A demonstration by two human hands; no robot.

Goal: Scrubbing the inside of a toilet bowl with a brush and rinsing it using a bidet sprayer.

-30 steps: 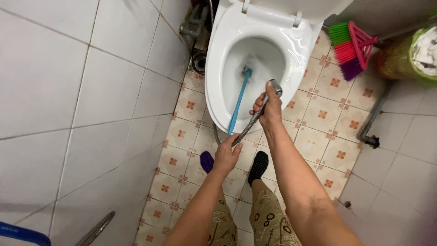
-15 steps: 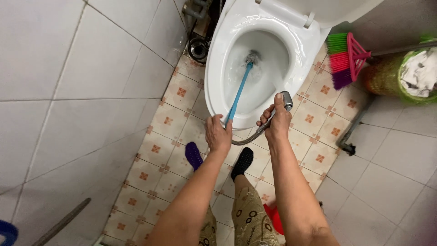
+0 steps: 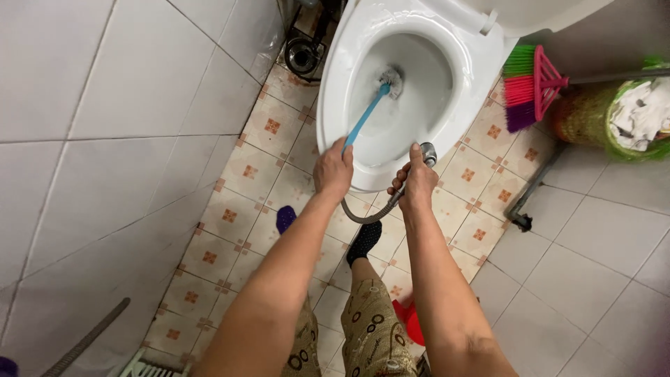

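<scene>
Head view: left hand (image 3: 333, 172) fingers grip blue toilet brush (image 3: 366, 116) in toilet bowl (image 3: 335, 84); right hand (image 3: 417, 185) fingers clasp metal sprayer (image 3: 426, 153).

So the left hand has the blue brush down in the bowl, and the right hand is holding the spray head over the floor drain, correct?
Not quite. The left hand does hold the blue brush in the toilet bowl, but the right hand holds the spray head at the bowl's front rim, not over the floor drain. The head view shows this.

One toilet (image 3: 488, 49), one blue brush (image 3: 364, 119), one metal sprayer (image 3: 424, 153) on one hose, two hands (both closed), one multicoloured broom (image 3: 530, 84), one green basket (image 3: 614, 112).
</scene>
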